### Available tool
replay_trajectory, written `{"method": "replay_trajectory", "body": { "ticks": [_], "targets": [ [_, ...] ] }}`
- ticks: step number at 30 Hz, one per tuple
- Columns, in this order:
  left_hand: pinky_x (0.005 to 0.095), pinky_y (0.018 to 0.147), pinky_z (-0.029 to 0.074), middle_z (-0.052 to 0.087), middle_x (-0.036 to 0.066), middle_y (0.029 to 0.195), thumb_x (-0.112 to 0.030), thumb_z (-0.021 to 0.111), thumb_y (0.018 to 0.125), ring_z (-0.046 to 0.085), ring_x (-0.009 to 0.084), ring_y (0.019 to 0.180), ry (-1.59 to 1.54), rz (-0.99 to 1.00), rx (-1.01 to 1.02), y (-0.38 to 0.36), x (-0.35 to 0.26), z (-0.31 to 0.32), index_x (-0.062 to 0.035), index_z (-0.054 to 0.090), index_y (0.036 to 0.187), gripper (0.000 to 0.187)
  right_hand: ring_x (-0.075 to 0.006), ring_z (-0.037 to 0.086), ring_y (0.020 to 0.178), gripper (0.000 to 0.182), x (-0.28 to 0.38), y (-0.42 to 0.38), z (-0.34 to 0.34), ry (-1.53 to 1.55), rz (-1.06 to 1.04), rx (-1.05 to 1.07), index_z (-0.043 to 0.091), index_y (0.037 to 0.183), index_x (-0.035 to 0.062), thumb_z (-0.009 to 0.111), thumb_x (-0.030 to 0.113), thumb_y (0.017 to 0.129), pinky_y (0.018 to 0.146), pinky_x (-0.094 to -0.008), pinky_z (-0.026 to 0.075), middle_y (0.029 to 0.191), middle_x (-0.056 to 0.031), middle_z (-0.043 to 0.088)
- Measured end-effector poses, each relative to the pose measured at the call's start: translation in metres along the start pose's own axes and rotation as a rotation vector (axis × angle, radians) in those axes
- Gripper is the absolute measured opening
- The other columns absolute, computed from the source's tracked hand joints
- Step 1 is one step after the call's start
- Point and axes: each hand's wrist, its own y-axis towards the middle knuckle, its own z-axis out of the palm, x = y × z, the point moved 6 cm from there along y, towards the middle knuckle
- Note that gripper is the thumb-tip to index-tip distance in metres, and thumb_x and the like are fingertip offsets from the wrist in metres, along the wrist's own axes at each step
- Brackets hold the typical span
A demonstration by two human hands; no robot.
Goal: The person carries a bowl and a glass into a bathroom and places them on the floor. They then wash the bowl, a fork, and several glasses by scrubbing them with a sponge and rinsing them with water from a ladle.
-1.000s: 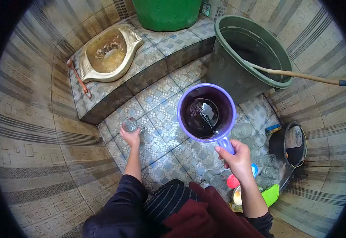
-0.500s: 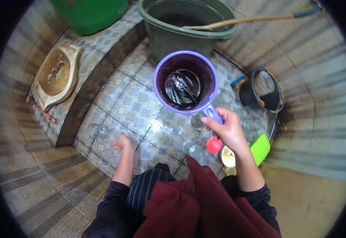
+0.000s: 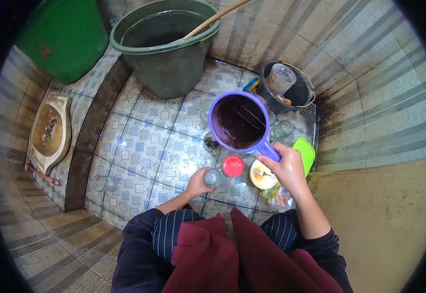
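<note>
While the person crouches over the tiled floor (image 3: 137, 141), the right hand (image 3: 289, 168) holds a purple dipper (image 3: 223, 129) near the middle of the frame, its fingers clamped around the handle. Dark liquid shows inside it, with a bright streak of reflection. Lower and a little to the left, the left hand (image 3: 197, 183) has its fingers curled around a clear glass (image 3: 212, 178), low over the floor; whether the base touches I can't tell.

Just right of that glass sits a red lid (image 3: 233, 166), then a pale bowl (image 3: 264, 181) with a fork (image 3: 261, 172) in it. A bright green lid (image 3: 305, 155) leans beyond the right hand. More clear glasses (image 3: 284, 128) crowd behind the dipper, below a black bucket (image 3: 266, 90) at upper right. Two glasses (image 3: 104, 183) stand well apart at lower left. Toward the top, a big green tub (image 3: 166, 73) holds water, a tan rod (image 3: 218, 17) lying across its rim.
</note>
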Motion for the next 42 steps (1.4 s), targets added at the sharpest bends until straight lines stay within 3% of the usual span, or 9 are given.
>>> {"method": "replay_trajectory", "body": {
  "ticks": [12, 16, 22, 24, 25, 29, 32, 36, 42],
  "targets": [
    [0.0338, 0.077, 0.042, 0.052, 0.017, 0.094, -0.03, 0.072, 0.046, 0.053, 0.0288, 0.087, 0.175, 0.183, 0.106, 0.122, -0.14, -0.039, 0.0011, 0.045, 0.102, 0.07, -0.0277, 0.053, 0.054, 0.017, -0.021, -0.03, -0.034, -0.37, -0.014, -0.258, 0.051, 0.067, 0.0071, 0.064, 0.016, 0.061, 0.047, -0.0355, 0.041, 0.062, -0.0096, 0.052],
    [0.0329, 0.077, 0.042, 0.051, 0.018, 0.094, -0.027, 0.072, 0.044, 0.052, 0.0299, 0.088, 0.22, 0.487, -0.017, 0.16, -0.174, -0.029, 0.0026, 0.046, 0.102, 0.07, -0.027, 0.053, 0.053, 0.016, -0.033, -0.023, -0.043, -0.437, -0.036, -0.317, 0.049, 0.066, 0.0071, 0.063, 0.013, 0.061, 0.046, -0.0355, 0.042, 0.061, -0.0086, 0.051],
    [0.0359, 0.079, 0.042, 0.053, 0.011, 0.096, -0.035, 0.067, 0.058, 0.052, 0.0269, 0.089, -0.203, -0.103, 0.04, 0.192, -0.104, -0.004, -0.002, 0.048, 0.104, 0.06, -0.0297, 0.054, 0.06, 0.02, -0.018, 0.031, -0.079, -0.423, -0.011, -0.481, 0.048, 0.08, 0.0063, 0.059, 0.012, 0.064, 0.051, -0.0385, 0.043, 0.071, -0.0112, 0.051],
    [0.0397, 0.078, 0.042, 0.055, 0.011, 0.094, -0.046, 0.053, 0.069, 0.053, 0.0257, 0.087, -1.124, -0.591, 0.208, 0.173, -0.11, 0.012, -0.0039, 0.047, 0.105, 0.055, -0.0323, 0.053, 0.067, 0.029, 0.003, 0.069, -0.082, -0.325, -0.132, -0.445, 0.044, 0.088, 0.0043, 0.057, 0.012, 0.064, 0.055, -0.0396, 0.044, 0.08, -0.0147, 0.05],
    [0.0424, 0.077, 0.042, 0.054, 0.014, 0.094, -0.052, 0.041, 0.072, 0.053, 0.0276, 0.086, -1.184, -0.725, 0.282, 0.174, -0.099, 0.018, -0.0038, 0.046, 0.105, 0.059, -0.0338, 0.052, 0.07, 0.03, 0.014, 0.093, -0.079, -0.28, -0.212, -0.434, 0.043, 0.089, 0.0037, 0.055, 0.013, 0.063, 0.058, -0.0408, 0.043, 0.079, -0.016, 0.05],
    [0.0424, 0.073, 0.043, 0.055, 0.016, 0.091, -0.053, 0.043, 0.071, 0.054, 0.0294, 0.083, -1.333, -0.759, 0.368, 0.177, -0.1, -0.002, -0.0042, 0.049, 0.101, 0.057, -0.0301, 0.054, 0.079, 0.034, 0.078, 0.189, -0.051, -0.143, -0.423, -0.421, 0.051, 0.098, 0.0078, 0.051, 0.016, 0.066, 0.067, -0.0387, 0.043, 0.087, -0.0134, 0.056],
    [0.0405, 0.072, 0.043, 0.055, 0.013, 0.087, -0.055, 0.043, 0.069, 0.053, 0.0246, 0.078, -1.172, -0.806, 0.279, 0.177, -0.096, -0.025, -0.0037, 0.051, 0.095, 0.058, -0.024, 0.058, 0.064, 0.019, 0.128, 0.252, -0.007, -0.368, -0.462, -0.439, 0.056, 0.077, 0.0104, 0.06, 0.025, 0.066, 0.054, -0.0345, 0.046, 0.066, -0.009, 0.059],
    [0.0385, 0.07, 0.044, 0.054, 0.01, 0.089, -0.057, 0.045, 0.068, 0.053, 0.0228, 0.076, -1.355, -0.736, 0.351, 0.197, -0.038, -0.007, -0.0056, 0.05, 0.097, 0.06, -0.0178, 0.06, 0.07, 0.016, 0.167, 0.319, 0.077, -0.844, -0.373, -0.24, 0.063, 0.078, 0.0146, 0.048, 0.017, 0.074, 0.062, -0.0337, 0.04, 0.069, -0.0027, 0.061],
    [0.0389, 0.072, 0.044, 0.054, 0.009, 0.089, -0.063, 0.043, 0.068, 0.054, 0.0226, 0.083, -1.364, -0.806, 0.252, 0.169, -0.085, -0.063, -0.0057, 0.048, 0.102, 0.067, -0.0206, 0.06, 0.077, 0.019, 0.186, 0.336, 0.128, -0.777, -0.304, 0.008, 0.064, 0.08, 0.0131, 0.045, 0.014, 0.075, 0.065, -0.0353, 0.043, 0.08, -0.0059, 0.062]
  ]
}}
